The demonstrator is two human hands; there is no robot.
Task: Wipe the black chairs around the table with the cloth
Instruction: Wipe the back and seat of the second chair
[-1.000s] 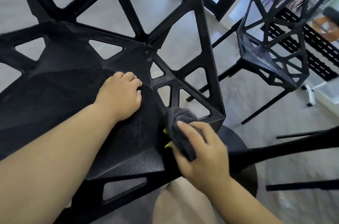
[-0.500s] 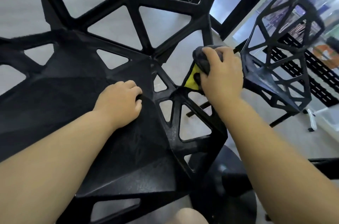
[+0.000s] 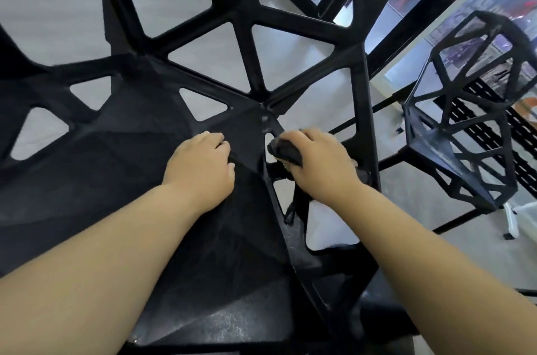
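Note:
A black chair [image 3: 122,157] with a frame of open triangles fills most of the view, its seat right under me. My left hand [image 3: 202,165] rests on the seat with its fingers curled over an inner ridge. My right hand [image 3: 316,162] is closed on a dark grey cloth [image 3: 286,151] with a sliver of yellow showing, pressed against the struts at the seat's right side near the backrest. Most of the cloth is hidden under the hand.
A second black chair [image 3: 465,128] of the same kind stands to the right on the pale floor [image 3: 290,49]. Black frame posts [image 3: 412,17] and glass run behind it. A black perforated panel [image 3: 511,122] lies at the far right, with a white stand [image 3: 511,221] below it.
My right hand carried the cloth from the seat's front right corner up to the backrest edge, then back down to the struts beside the seat. My left hand stayed on the seat.

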